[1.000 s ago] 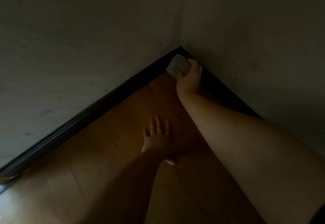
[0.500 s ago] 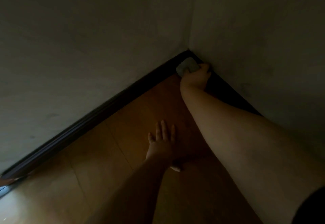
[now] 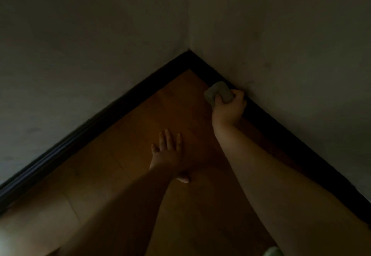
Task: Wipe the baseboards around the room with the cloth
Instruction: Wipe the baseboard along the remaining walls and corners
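Gripping folded cloth (image 3: 219, 93) against dark baseboard (image 3: 267, 123) near corner, right hand (image 3: 228, 109); left hand (image 3: 167, 153) flat, fingers spread, on wood floor (image 3: 124, 155).

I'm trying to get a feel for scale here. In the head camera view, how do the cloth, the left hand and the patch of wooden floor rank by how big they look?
1. Wooden floor, largest by far.
2. Left hand, flat on the floor.
3. Cloth, though the right hand covers part of it.
The cloth lies farther from the camera, so the last two are unsure.
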A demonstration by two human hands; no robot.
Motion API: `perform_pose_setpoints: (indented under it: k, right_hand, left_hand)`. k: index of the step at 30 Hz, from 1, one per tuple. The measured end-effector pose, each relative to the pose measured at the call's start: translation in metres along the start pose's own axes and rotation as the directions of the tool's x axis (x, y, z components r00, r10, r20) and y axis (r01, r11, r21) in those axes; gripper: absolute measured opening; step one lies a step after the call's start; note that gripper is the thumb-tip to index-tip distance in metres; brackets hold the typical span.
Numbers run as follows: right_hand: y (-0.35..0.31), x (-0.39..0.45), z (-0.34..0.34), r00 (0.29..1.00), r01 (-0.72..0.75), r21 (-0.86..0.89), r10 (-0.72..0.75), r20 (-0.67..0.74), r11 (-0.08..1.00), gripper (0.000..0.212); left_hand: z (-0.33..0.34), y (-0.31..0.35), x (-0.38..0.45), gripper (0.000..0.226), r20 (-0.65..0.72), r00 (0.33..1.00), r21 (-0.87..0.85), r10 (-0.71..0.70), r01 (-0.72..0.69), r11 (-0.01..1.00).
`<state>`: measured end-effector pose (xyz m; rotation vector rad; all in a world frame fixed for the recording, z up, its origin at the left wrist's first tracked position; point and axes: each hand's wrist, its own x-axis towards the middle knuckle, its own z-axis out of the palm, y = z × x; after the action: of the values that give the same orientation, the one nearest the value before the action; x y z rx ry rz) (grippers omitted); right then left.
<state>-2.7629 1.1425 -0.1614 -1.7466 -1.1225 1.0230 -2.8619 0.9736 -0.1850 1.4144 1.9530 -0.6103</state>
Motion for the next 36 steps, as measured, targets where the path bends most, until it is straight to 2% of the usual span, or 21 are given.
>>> perform_pose_setpoints:
  k: [7,11,15,32,34,36]
  right_hand:
    - [-0.014,-0.007,0.005,0.963,0.227,-0.022,-0.221,0.151,0.974,0.037]
    - [-0.037,-0.003,0.031,0.97,0.2,-0.046,-0.191,0.148,0.979,0.036]
    - [-0.033,0.002,0.025,0.981,0.165,-0.055,-0.159,0.108,0.985,0.033]
    - [0.025,-0.014,-0.119,0.974,0.225,-0.243,-0.216,0.064,0.944,0.031]
    - [0.03,-0.018,-0.131,0.972,0.233,-0.292,-0.227,0.054,0.928,0.032]
    - [0.032,-0.022,-0.133,0.969,0.248,-0.323,-0.237,0.073,0.913,0.035]
  left_hand:
    - [-0.005,0.004,0.001,0.157,0.016,1.0,0.024,-0.026,0.025,0.999]
    - [-0.008,0.009,0.002,0.159,0.021,0.999,0.034,-0.045,0.044,0.998]
    - [-0.008,0.007,-0.001,0.158,0.019,1.0,0.032,-0.025,0.025,0.999]
    - [-0.009,0.008,-0.009,0.154,-0.043,0.999,0.073,-0.028,0.031,0.997]
    - [-0.008,0.009,-0.009,0.144,-0.098,0.994,0.127,0.054,-0.041,0.991]
    - [-0.006,0.019,-0.011,0.124,-0.13,0.957,0.257,0.258,-0.219,0.941]
